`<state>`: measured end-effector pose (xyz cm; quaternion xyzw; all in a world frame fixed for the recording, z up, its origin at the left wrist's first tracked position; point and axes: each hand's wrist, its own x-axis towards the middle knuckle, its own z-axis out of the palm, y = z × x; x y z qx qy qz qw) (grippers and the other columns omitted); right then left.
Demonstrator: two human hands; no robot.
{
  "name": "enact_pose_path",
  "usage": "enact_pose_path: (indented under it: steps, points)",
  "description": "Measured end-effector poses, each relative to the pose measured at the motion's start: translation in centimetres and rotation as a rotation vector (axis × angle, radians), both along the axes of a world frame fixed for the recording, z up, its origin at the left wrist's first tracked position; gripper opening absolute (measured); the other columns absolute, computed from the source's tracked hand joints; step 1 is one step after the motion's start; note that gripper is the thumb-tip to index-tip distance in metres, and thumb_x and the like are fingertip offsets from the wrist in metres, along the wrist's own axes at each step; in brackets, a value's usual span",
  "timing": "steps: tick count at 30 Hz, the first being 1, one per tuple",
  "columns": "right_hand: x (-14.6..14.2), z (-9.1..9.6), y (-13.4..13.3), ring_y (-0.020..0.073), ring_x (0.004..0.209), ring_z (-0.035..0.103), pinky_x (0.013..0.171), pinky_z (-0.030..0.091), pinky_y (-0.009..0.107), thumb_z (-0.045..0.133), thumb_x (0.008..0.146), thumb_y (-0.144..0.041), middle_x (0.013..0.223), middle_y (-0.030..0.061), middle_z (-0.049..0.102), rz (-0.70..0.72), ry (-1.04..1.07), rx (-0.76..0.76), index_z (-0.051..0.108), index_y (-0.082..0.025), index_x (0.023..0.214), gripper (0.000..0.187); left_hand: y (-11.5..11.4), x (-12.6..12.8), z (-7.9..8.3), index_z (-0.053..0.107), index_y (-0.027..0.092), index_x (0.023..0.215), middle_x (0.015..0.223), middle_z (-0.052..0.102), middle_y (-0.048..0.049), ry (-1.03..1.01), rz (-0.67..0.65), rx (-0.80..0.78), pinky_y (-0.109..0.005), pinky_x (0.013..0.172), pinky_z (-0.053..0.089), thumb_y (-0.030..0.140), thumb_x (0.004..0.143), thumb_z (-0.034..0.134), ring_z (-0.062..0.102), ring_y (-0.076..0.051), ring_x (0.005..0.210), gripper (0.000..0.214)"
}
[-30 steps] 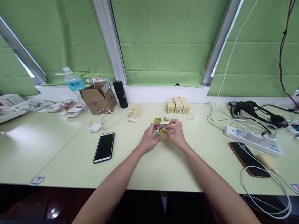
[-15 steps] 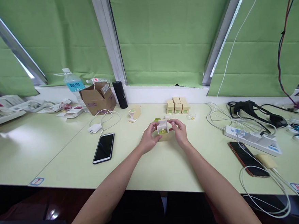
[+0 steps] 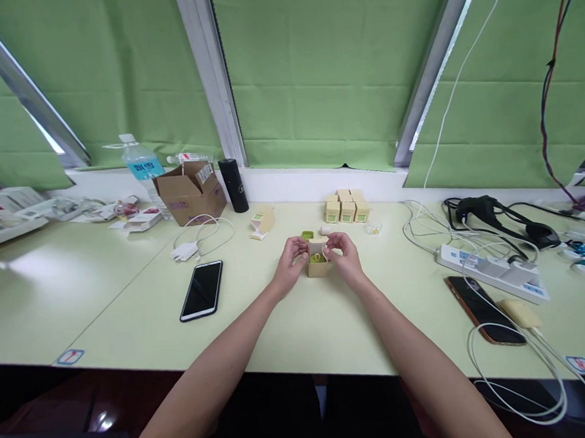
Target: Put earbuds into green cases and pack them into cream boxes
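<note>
Phone (image 3: 201,290) flat at left. Left hand (image 3: 290,266) curled narrow at the box's left side; whether it grips, cannot tell. Box (image 3: 319,270) upright between the hands, top open, green piece (image 3: 316,258) inside. Right hand (image 3: 344,259) curled at its right edge; pinch likewise unclear. Cartons (image 3: 346,210) behind, rightward. Step, judged: working the open top. Next move calls for light fingertip pressure.

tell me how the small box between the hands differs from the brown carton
The small box is pale tan and smaller; the brown carton is darker and far bigger. The small box sits between the left hand and right hand; the brown carton stands beside the black tumbler. Both are open-topped.
</note>
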<state>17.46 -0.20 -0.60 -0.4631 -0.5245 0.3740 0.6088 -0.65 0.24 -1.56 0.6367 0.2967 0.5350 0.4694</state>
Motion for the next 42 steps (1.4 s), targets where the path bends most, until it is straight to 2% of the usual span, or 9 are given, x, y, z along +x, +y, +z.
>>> enact_pose_path:
  steps: [5, 12, 19, 25, 29, 35, 42]
  points:
    - [-0.2, 0.0, -0.2, 0.0230, 0.090, 0.059, 0.071, 0.052, 0.035, 0.074, 0.066, -0.038, 0.094, 0.0044, 0.064, 0.006, -0.049, 0.006, 0.060, -0.023, 0.103, 0.042, 0.2, 0.6, -0.3, 0.047, 0.024, 0.113, 0.104, 0.066, -0.0038, -0.016, 0.015, -0.103, -0.036, 0.095, 0.046, 0.044, 0.087, 0.071, 0.064, -0.019, 0.100, 0.041]
    - [-0.6, 0.0, -0.4, 0.0217, 0.086, 0.058, 0.069, 0.051, 0.034, 0.071, 0.068, -0.039, 0.097, 0.0044, 0.065, 0.003, -0.087, 0.008, 0.060, -0.024, 0.097, 0.035, 0.2, 1.3, 0.0, 0.050, 0.024, 0.115, 0.103, 0.066, -0.0039, 0.026, 0.025, -0.089, -0.032, 0.086, 0.046, 0.031, 0.084, 0.069, 0.062, -0.019, 0.098, 0.037]
    - [-0.9, 0.8, -1.3, 0.0205, 0.088, 0.053, 0.064, 0.050, 0.029, 0.069, 0.068, -0.030, 0.099, 0.0043, 0.061, 0.038, -0.067, 0.093, 0.062, -0.024, 0.087, 0.021, -0.3, 1.4, 0.6, 0.054, 0.022, 0.101, 0.099, 0.062, -0.0024, 0.089, 0.079, -0.004, -0.031, 0.085, 0.045, 0.023, 0.085, 0.063, 0.060, -0.018, 0.096, 0.018]
    - [-0.4, 1.6, -2.0, 0.0203, 0.086, 0.054, 0.066, 0.050, 0.030, 0.065, 0.073, -0.030, 0.098, 0.0047, 0.055, 0.137, -0.077, 0.239, 0.064, -0.024, 0.088, 0.017, -0.4, 1.2, 0.6, 0.054, 0.023, 0.101, 0.103, 0.063, -0.0034, 0.130, 0.105, 0.014, -0.033, 0.087, 0.045, 0.026, 0.087, 0.061, 0.061, -0.019, 0.098, 0.015]
    - [-0.4, 1.6, -2.1, 0.0196, 0.081, 0.054, 0.067, 0.049, 0.032, 0.066, 0.078, -0.035, 0.091, 0.0042, 0.057, 0.094, -0.129, 0.252, 0.063, -0.024, 0.082, 0.012, -0.4, 0.5, 0.6, 0.057, 0.023, 0.105, 0.111, 0.063, -0.0056, 0.143, 0.117, 0.082, -0.037, 0.093, 0.046, 0.028, 0.087, 0.062, 0.060, -0.022, 0.105, 0.019]
    - [-0.7, 1.6, -2.2, 0.0176, 0.074, 0.053, 0.064, 0.047, 0.032, 0.068, 0.075, -0.027, 0.084, 0.0022, 0.056, 0.047, -0.178, 0.286, 0.064, -0.024, 0.076, 0.006, -1.0, -0.2, 1.4, 0.061, 0.023, 0.103, 0.112, 0.061, -0.0076, 0.208, 0.171, 0.308, -0.040, 0.098, 0.046, 0.031, 0.090, 0.062, 0.057, -0.024, 0.109, 0.015]
    - [-0.6, 1.2, -2.0, 0.0164, 0.068, 0.050, 0.062, 0.046, 0.031, 0.066, 0.074, -0.026, 0.074, -0.0007, 0.054, 0.041, -0.242, 0.265, 0.065, -0.024, 0.079, 0.006, -1.0, -0.2, 1.3, 0.064, 0.024, 0.098, 0.105, 0.059, -0.0068, 0.256, 0.229, 0.331, -0.039, 0.093, 0.048, 0.029, 0.090, 0.064, 0.057, -0.024, 0.103, 0.010]
